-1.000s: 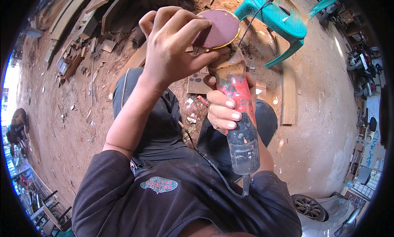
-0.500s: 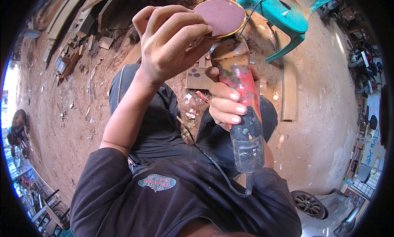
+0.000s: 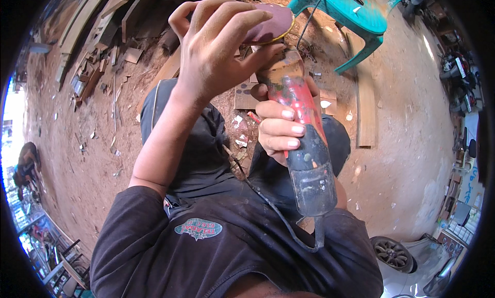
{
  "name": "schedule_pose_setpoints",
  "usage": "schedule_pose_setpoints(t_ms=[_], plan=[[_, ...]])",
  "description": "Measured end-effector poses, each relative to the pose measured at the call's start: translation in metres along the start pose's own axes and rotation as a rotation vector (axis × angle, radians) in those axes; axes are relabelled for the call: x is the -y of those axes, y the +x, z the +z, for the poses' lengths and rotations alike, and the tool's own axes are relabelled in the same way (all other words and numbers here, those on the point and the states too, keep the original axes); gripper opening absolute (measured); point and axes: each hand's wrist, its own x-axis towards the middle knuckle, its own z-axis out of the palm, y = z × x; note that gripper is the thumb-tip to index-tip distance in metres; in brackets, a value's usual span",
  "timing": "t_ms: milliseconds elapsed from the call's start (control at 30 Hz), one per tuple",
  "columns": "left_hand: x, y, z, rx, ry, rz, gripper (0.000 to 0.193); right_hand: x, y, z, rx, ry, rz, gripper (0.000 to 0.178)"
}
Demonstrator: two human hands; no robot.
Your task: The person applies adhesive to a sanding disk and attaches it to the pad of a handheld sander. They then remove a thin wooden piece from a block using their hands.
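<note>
An angle grinder [image 3: 310, 161], red and black with a worn brownish head, is held up over my lap. My right hand [image 3: 278, 126] wraps around its body from the left side. On the grinder's head sits a round maroon sanding disc [image 3: 281, 22] with a yellow rim. My left hand [image 3: 211, 58] holds the disc by its left side, fingers across its face and thumb beside its lower edge. A dark power cord [image 3: 268, 201] loops from the grinder's rear end across my lap.
A teal plastic chair [image 3: 353, 14] stands at the far right. Wooden planks [image 3: 87, 19] and offcuts lie far left; a flat board [image 3: 365, 115] lies on the dirt floor at right. A car wheel [image 3: 394, 254] shows lower right, and another person [image 3: 27, 166] at the left edge.
The disc and grinder head have shifted left and tilted. My left fingers have moved farther over the disc's face, with the thumb dropping to its lower edge. My right hand keeps its grip.
</note>
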Motion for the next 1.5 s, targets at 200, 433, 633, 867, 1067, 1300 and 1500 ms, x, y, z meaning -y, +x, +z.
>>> schedule_pose_setpoints(t_ms=[200,433,633,867,1067,1300,1500], plan=[[0.01,-0.003,-0.001,0.028,0.015,0.059,0.043,0.001,0.003,-0.001,-0.01,-0.001,-0.002,0.071],[0.002,-0.008,0.003,-0.019,-0.067,0.093,0.036,0.005,0.001,-0.006,0.056,0.112,0.01,0.064],[0.001,-0.004,-0.019,-0.067,-0.033,0.213,0.051,0.006,-0.002,0.003,-0.002,-0.016,-0.057,0.067],[-0.002,-0.006,-0.028,-0.083,-0.02,0.227,0.046,0.008,-0.004,0.004,-0.008,-0.054,-0.072,0.067],[-0.002,-0.005,-0.034,-0.086,-0.004,0.211,0.041,0.01,-0.003,0.006,-0.024,-0.08,-0.102,0.064],[0.01,-0.001,-0.026,-0.117,0.061,0.111,0.02,0.014,-0.002,0.008,-0.023,-0.091,-0.107,0.065],[0.04,-0.013,-0.002,-0.081,-0.071,-0.141,0.01,0.018,-0.002,0.007,-0.029,-0.084,-0.122,0.066]])
